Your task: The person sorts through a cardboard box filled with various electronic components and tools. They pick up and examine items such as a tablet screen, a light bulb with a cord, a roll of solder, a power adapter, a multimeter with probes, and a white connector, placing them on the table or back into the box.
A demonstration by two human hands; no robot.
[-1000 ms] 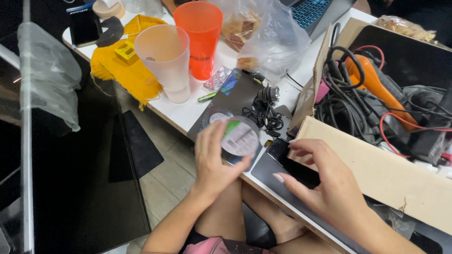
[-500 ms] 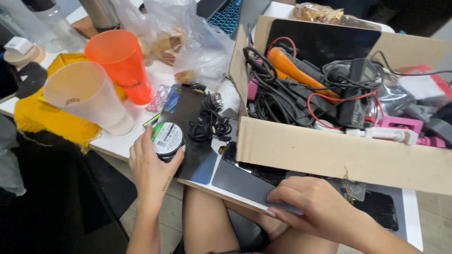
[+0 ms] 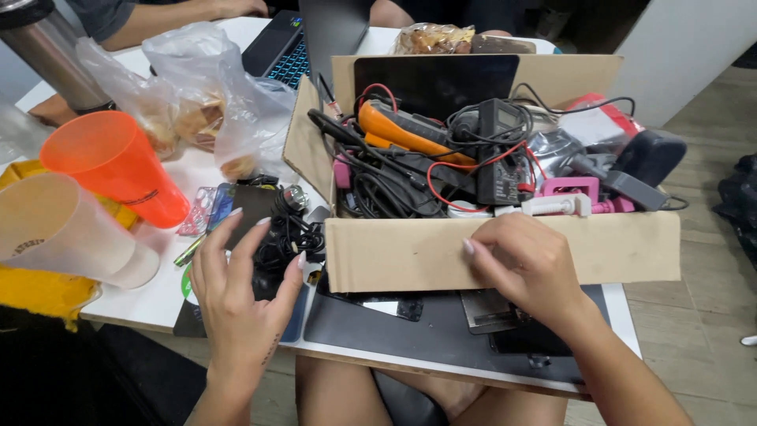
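The box (image 3: pixel 505 248) sits on the table's near edge, straight ahead of the person, its long axis running left to right and its open top facing up. Its front wall hides the lower part of everything inside; only the top of the jumble shows: black cables (image 3: pixel 386 185), an orange tool (image 3: pixel 398 126), a black meter (image 3: pixel 498 146) with red leads, a pink clamp (image 3: pixel 579 193), a dark tablet (image 3: pixel 438 83) leaning against the back wall. The left flap (image 3: pixel 306 146) stands out at an angle.

The right hand (image 3: pixel 524 268) lies against the front wall, fingers bent and loosely together, touching the cardboard near its top edge; whether the fingertips grip anything is hard to tell. Under that hand a dark flat slab (image 3: pixel 441 335) runs beneath the box, its far part covered.

The left hand (image 3: pixel 236 296) is spread, fingers apart, hovering over or resting on a black cord bundle (image 3: pixel 288 237) just left of the box; the palm hides what lies below, with only a green sliver at its edge.

Further left lie an orange cup (image 3: pixel 118 166) and a clear cup (image 3: pixel 59 233) on their sides, over a yellow cloth (image 3: pixel 39 288). Clear bags (image 3: pixel 197 102) and a laptop (image 3: pixel 284 47) stand behind, another person's arm (image 3: pixel 169 12) cut off at the top.
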